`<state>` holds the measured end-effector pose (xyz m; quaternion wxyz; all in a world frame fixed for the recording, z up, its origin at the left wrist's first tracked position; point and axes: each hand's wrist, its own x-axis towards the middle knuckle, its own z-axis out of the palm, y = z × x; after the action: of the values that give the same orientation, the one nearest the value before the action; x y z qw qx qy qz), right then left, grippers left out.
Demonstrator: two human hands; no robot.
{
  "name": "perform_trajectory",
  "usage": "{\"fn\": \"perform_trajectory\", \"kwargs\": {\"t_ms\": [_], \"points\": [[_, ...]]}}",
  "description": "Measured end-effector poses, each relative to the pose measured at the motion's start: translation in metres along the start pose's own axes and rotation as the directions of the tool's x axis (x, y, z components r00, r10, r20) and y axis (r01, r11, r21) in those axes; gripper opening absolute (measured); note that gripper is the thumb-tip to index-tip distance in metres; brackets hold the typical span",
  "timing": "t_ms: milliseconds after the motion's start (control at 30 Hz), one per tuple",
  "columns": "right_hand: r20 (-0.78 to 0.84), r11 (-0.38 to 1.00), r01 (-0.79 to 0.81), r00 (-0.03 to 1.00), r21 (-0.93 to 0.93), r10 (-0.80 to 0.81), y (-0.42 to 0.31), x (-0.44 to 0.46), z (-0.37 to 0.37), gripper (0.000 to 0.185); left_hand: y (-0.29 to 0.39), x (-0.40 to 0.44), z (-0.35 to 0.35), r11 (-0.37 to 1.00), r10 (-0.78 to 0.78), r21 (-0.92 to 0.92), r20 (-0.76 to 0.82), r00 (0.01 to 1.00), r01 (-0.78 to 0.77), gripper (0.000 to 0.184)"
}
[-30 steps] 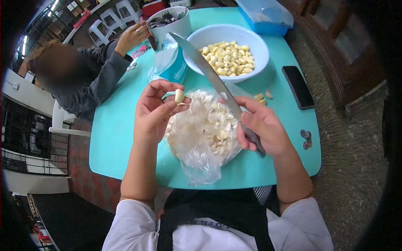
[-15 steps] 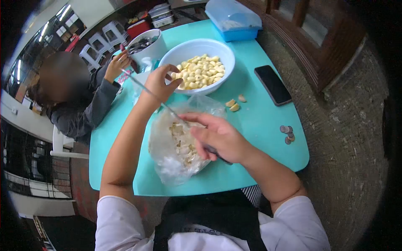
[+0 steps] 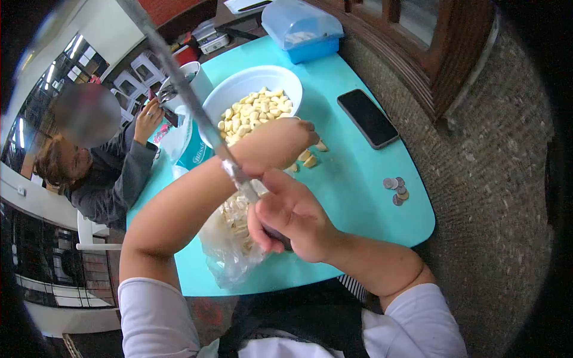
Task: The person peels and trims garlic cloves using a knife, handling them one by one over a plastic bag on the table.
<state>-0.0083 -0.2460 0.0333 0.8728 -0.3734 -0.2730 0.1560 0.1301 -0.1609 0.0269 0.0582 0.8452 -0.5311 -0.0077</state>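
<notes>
My right hand point(image 3: 295, 218) is closed round the handle of a knife point(image 3: 194, 104), whose long blade points up and to the left, close to the camera. My left hand point(image 3: 277, 143) reaches across behind the blade, at the front edge of a white bowl point(image 3: 289, 77) of peeled garlic cloves point(image 3: 256, 107). Its fingers bend down beside a few loose garlic cloves point(image 3: 308, 160) on the table; their tips are mostly hidden. Below both hands lies a clear plastic bag point(image 3: 230, 265) with garlic skins point(image 3: 236, 221) on it, partly covered by my arm and hand.
The turquoise table point(image 3: 358, 203) carries a phone point(image 3: 367, 118), several coins point(image 3: 396, 190) and a blue lidded box point(image 3: 302, 33). On the left another person's hand point(image 3: 147, 121) is near a white bucket point(image 3: 200, 83). A wooden door frame point(image 3: 441, 71) stands right.
My left hand has moved from the bowl's left rim to the right, toward the loose cloves. The knife blade has swung up closer to the camera. The view has shifted slightly.
</notes>
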Motion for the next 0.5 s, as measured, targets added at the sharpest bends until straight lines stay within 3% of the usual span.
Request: {"fn": "perform_trajectory", "kwargs": {"t_ms": [33, 67, 167, 233, 400, 500], "points": [[0.019, 1.0, -0.005, 1.0, -0.017, 0.006, -0.003, 0.0, -0.003, 0.053, 0.013, 0.005, -0.007, 0.999, -0.039, 0.027, 0.039, 0.998, 0.038, 0.015], [0.041, 0.999, -0.011, 0.999, -0.037, 0.013, -0.004, 0.0, -0.004, 0.054, 0.029, 0.008, -0.015, 0.937, -0.339, -0.027, 0.163, 0.927, 0.347, 0.015], [0.063, 1.0, 0.0, 0.998, -0.025, 0.001, -0.004, 0.001, -0.004, 0.058, 0.021, 0.013, 0.004, 0.863, -0.473, 0.012, 0.367, 0.801, 0.505, 0.017], [0.067, 1.0, 0.004, 0.998, -0.021, -0.003, -0.003, 0.002, -0.004, 0.06, 0.035, 0.01, -0.012, 0.814, -0.548, -0.008, 0.32, 0.773, 0.581, 0.02], [0.001, 0.989, 0.048, 0.999, -0.137, -0.048, 0.007, 0.002, 0.002, 0.069, 0.026, 0.007, -0.003, 0.839, -0.453, -0.13, 0.37, 0.811, 0.528, 0.026], [0.022, 0.993, 0.026, 0.999, -0.118, -0.024, 0.005, 0.002, 0.002, 0.066, 0.018, 0.005, 0.003, 0.858, -0.389, -0.203, 0.345, 0.854, 0.472, 0.023]]}}
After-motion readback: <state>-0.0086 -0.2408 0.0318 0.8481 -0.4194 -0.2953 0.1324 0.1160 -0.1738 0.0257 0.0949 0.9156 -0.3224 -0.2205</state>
